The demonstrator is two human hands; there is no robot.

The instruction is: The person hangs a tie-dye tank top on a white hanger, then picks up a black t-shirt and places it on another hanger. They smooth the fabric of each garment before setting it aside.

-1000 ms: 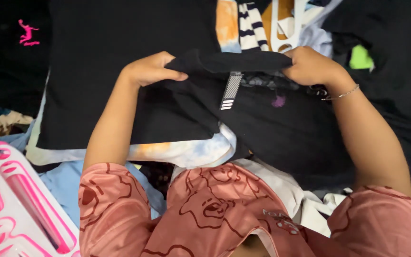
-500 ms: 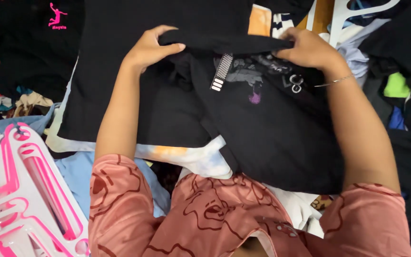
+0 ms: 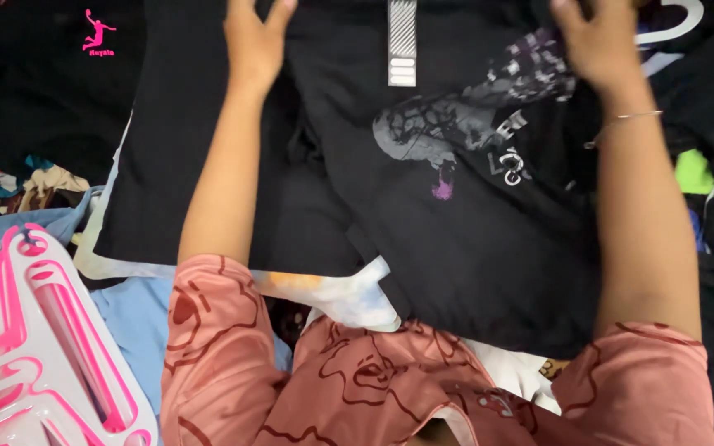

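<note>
A black garment point(image 3: 456, 239) with a grey printed design and a striped grey tag lies spread over a pile of dark clothes. My left hand point(image 3: 254, 41) rests flat on its upper left part, fingers apart. At the top right my right hand point(image 3: 601, 41), with a thin bracelet on the wrist, presses on the cloth with fingers spread; it is blurred. Both arms reach forward from pink patterned sleeves.
A stack of pink and white plastic hangers point(image 3: 39, 347) lies at the lower left on light blue cloth point(image 3: 134, 322). A black garment with a small pink figure print point(image 3: 51, 83) is at the upper left. A white hanger point(image 3: 675, 29) and a green patch point(image 3: 692, 173) show at right.
Both hands had pinched the folded top edge of the black garment; now they have moved farther away and lie flat on it. The garment is spread out, showing its print.
</note>
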